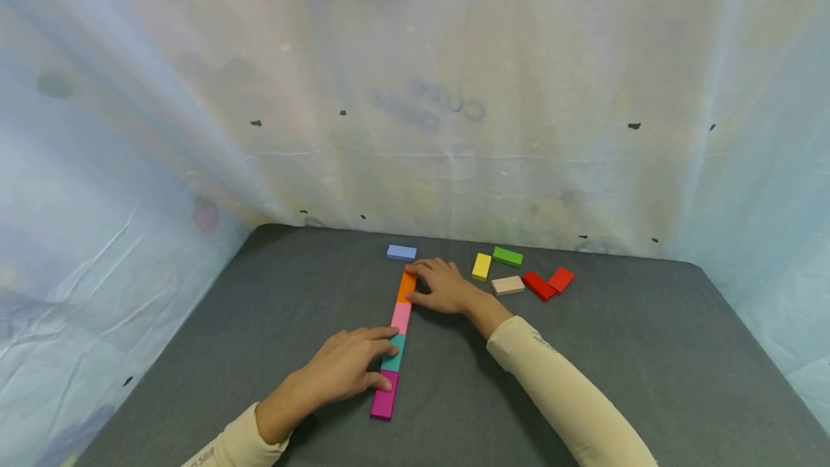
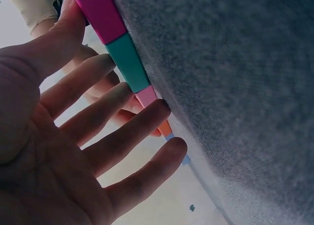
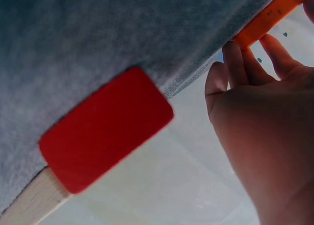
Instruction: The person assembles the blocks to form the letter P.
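Observation:
Four flat wooden blocks make a straight end-to-end row on the dark cloth: magenta [image 1: 384,406] nearest, then teal [image 1: 393,362], pink [image 1: 400,317] and orange [image 1: 406,285]. My right hand [image 1: 447,290] pinches the orange block between thumb and fingertips at its two ends. From the left, my left hand [image 1: 337,366] rests against the row with fingers spread and fairly straight. Its thumb touches the magenta block, while its fingertips lie along the teal and pink ones. Just beyond the row's far end lies a light blue block [image 1: 402,252].
Right of the row lie a yellow block [image 1: 481,267], a green block [image 1: 508,257], a plain wood block [image 1: 508,285] and two red blocks, one darker [image 1: 540,286] and one brighter [image 1: 561,279]. Another red piece [image 1: 489,292] peeks past my right wrist. A pale curtain [image 1: 454,128] hangs behind the table.

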### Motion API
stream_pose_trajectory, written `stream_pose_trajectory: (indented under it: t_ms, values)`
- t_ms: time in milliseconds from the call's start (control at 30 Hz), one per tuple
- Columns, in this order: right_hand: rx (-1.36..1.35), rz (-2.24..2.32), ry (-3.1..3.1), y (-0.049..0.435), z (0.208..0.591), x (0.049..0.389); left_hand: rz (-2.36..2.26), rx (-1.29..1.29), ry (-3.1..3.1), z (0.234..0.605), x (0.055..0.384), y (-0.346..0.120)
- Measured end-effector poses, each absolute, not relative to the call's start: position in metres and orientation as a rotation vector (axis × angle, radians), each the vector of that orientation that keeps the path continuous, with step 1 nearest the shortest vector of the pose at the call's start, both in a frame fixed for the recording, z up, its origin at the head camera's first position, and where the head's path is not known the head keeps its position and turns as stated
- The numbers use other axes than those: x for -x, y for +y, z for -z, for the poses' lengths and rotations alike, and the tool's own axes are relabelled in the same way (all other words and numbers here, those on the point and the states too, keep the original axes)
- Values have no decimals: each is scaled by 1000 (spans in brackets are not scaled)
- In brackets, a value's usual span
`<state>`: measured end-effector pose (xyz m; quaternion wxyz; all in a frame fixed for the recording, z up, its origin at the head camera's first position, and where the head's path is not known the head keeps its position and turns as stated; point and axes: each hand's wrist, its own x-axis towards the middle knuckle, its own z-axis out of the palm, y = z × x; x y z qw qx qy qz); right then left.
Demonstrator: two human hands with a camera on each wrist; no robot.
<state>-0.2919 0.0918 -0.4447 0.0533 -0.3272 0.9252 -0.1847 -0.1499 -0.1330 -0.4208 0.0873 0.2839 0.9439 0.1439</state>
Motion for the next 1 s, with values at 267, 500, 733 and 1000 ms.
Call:
stream_pose_trajectory:
  t_ms: [267,500,733,1000]
  values:
    - [1009,583,2811,91,444,292,-414,-836,2811,419,150,-132]
    - [1016,584,2814,91,445,292,-418,-845,2812,420,151,-132]
    - [1018,584,2817,92,445,291,-406,-866,2823,422,151,-133]
    - [1017,577,2817,92,444,291,-399,-875,2825,421,151,-133]
